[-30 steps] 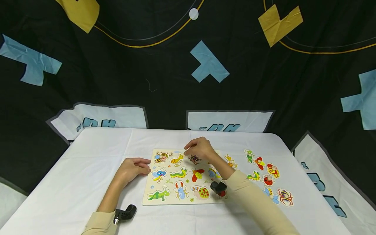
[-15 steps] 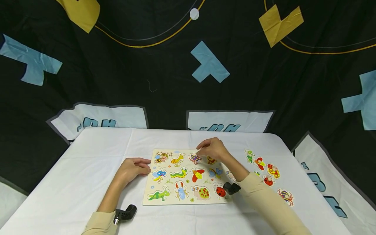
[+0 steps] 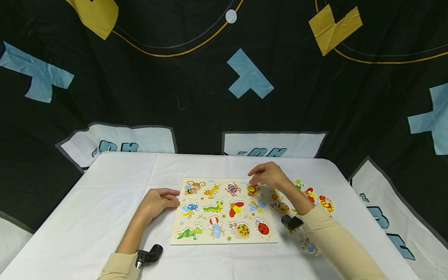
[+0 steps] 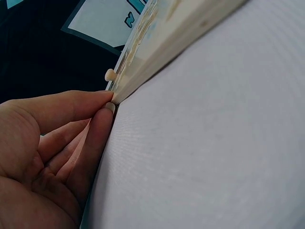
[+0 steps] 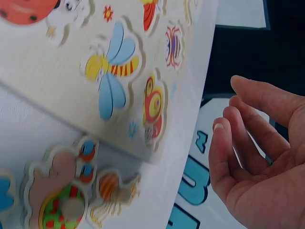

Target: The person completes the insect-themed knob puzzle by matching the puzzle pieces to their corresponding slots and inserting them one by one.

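Note:
A cream puzzle board (image 3: 224, 214) printed with colourful insects lies flat on the white table. At its left edge my left hand (image 3: 159, 204) rests with extended fingers; in the left wrist view its thumb and fingertips meet the board's edge, close to a small wooden peg (image 4: 110, 75). My right hand (image 3: 269, 175) hovers over the board's far right corner, by the yellow-and-red butterfly (image 3: 252, 189). Its fingers are loosely bent, apart from the thumb, with nothing between them in the right wrist view. A knobbed snail piece (image 5: 52, 183) lies beside the board.
Loose insect pieces lie right of the board, among them a butterfly piece (image 3: 326, 203) and a blue-bodied piece (image 3: 309, 245); the right forearm covers some others. Behind the table (image 3: 122, 171) hangs a black cloth (image 3: 196, 101) with taped blue and yellow shapes.
My right hand has moved rightward along the board's far row, from between the orange insect and the spider to the far right corner. My left hand has stayed put.

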Motion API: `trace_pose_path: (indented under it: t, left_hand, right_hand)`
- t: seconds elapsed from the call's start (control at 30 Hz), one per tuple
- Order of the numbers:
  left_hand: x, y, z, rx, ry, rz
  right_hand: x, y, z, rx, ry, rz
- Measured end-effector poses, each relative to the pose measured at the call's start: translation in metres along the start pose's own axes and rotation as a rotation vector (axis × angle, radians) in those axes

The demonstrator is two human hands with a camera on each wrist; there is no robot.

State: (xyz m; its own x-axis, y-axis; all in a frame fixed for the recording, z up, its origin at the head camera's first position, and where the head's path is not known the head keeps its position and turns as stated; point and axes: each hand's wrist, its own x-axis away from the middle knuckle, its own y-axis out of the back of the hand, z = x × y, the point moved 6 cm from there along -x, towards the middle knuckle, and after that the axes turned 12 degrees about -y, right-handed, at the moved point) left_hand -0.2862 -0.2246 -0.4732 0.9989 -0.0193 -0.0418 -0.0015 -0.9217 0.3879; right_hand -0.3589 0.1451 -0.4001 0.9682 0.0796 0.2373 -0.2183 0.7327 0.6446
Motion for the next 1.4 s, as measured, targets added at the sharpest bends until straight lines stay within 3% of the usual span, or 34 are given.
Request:
trace_pose_path:
  t: [0.7,1.4]
  left_hand:
    - [0.002,0.000,-0.001,-0.020,-0.001,-0.009]
    - [0.001,0.000,0.001,-0.021,-0.001,-0.007]
  right_hand:
    - [-0.001,0.030,-0.042,0.073,-0.088,0.001]
    - [-0.008,0.036,-0.083,0.021,-0.216,0.044]
